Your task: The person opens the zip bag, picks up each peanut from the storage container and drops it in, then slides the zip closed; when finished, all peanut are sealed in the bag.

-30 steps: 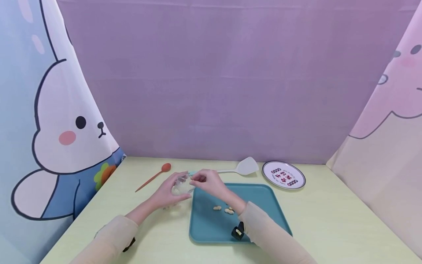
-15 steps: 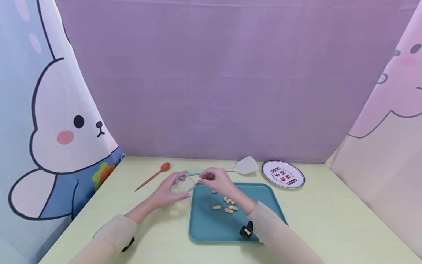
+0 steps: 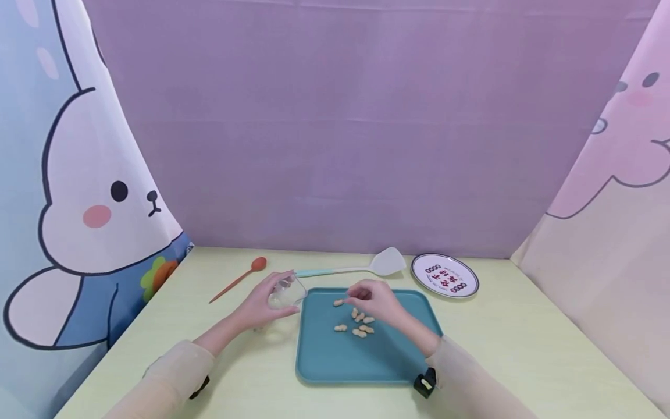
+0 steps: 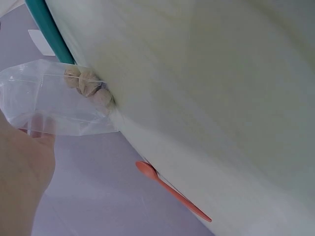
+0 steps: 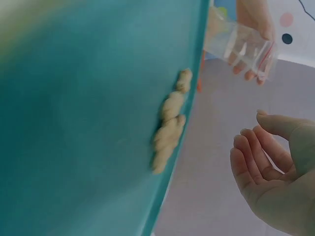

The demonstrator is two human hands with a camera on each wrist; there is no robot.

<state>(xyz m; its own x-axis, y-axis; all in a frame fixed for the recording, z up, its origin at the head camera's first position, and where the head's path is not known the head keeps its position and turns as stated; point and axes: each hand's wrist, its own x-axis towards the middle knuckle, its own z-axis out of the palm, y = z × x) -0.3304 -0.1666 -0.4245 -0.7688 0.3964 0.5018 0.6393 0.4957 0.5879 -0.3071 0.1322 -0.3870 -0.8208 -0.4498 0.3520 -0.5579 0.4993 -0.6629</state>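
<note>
My left hand grips a clear plastic zip bag left of the teal tray, its mouth facing right. In the left wrist view, tan peanut-like lumps lie inside the bag. My right hand is over the back part of the tray, its fingertips close to a single peanut. The right wrist view shows those fingers loosely curved, with the thumb apart from them and nothing between. Several more unshelled peanuts lie in the tray's middle.
A red spoon lies at the back left. Behind the tray lies a white spatula with a pale green handle. A round patterned plate is at the back right. A purple curtain hangs behind the table.
My right hand has moved away from the bag's mouth, rightward over the tray, uncovering more peanuts. My left hand keeps the bag in about the same place.
</note>
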